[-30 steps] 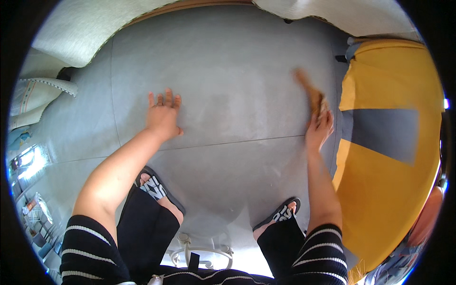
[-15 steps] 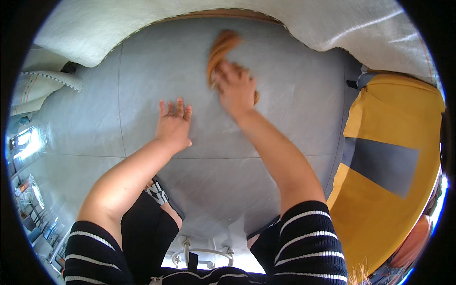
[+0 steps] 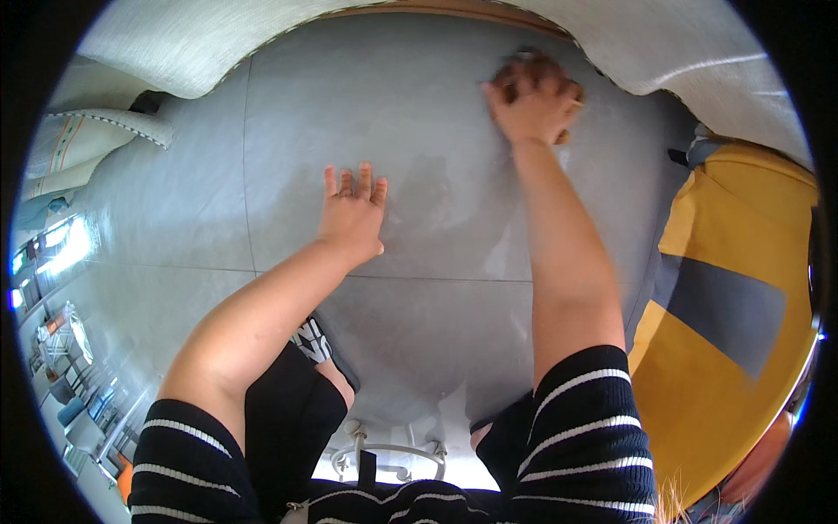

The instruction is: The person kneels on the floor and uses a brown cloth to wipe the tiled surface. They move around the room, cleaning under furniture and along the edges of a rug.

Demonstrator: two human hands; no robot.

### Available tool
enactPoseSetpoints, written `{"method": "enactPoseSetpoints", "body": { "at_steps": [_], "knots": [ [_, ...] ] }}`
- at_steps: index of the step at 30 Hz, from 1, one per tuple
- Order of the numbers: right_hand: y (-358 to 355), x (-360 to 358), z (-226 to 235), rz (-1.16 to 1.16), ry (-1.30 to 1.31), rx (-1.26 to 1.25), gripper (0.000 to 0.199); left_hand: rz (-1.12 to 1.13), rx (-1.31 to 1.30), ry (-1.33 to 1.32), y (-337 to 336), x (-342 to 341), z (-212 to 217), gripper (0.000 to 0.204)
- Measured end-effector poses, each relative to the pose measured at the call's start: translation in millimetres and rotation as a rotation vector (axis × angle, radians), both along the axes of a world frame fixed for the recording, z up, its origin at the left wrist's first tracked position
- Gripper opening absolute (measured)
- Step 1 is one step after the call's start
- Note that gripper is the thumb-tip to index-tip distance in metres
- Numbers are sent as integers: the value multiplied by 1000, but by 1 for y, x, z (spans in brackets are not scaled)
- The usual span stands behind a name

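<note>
My right hand point(image 3: 532, 103) presses down on a brown cloth point(image 3: 566, 133) at the far side of the grey tiled floor point(image 3: 410, 113), close under the edge of a pale fabric sofa point(image 3: 698, 61). Most of the cloth is hidden under the hand. Flat on the floor nearer to me lies my left hand point(image 3: 352, 212), fingers spread, holding nothing. A damp sheen shows on the tiles between the two hands.
A yellow and grey cushion point(image 3: 733, 306) lies on the right. Pale fabric point(image 3: 166, 44) hangs at the upper left, with a white pillow point(image 3: 96, 131) below it. My knees and a sandal point(image 3: 310, 336) are at the bottom.
My right hand has slid the cloth from the right side to the middle, then further away toward the sofa edge. The left hand has stayed flat on the floor.
</note>
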State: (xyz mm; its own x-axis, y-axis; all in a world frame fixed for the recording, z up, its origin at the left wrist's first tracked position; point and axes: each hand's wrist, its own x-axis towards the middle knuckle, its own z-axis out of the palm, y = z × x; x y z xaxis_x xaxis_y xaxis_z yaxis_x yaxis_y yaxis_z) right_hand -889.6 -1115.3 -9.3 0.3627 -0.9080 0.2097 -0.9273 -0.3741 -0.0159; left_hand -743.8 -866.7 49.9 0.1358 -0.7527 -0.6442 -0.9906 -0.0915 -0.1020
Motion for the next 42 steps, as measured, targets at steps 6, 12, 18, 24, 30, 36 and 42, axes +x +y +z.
{"method": "enactPoseSetpoints", "body": {
  "at_steps": [6,12,18,24,30,36,42],
  "knots": [
    [170,-48,2,664,-74,280,35,52,11,-5,2,0,10,101],
    [249,-184,31,1340,-299,345,26,31,37,-44,-3,-6,6,107],
    [82,-236,30,259,-363,15,44,3,44,-133,-4,-8,6,107],
    [178,-177,5,267,-64,101,37,-9,55,-173,-6,-17,8,107],
    [347,-198,35,1103,-182,338,23,-11,42,-167,-10,-23,8,106],
    [158,-293,18,335,-420,76,40,-5,61,-214,-2,-16,14,109],
    [139,-297,7,-405,46,45,49,-45,60,-211,-11,-27,6,109]
  ]
}}
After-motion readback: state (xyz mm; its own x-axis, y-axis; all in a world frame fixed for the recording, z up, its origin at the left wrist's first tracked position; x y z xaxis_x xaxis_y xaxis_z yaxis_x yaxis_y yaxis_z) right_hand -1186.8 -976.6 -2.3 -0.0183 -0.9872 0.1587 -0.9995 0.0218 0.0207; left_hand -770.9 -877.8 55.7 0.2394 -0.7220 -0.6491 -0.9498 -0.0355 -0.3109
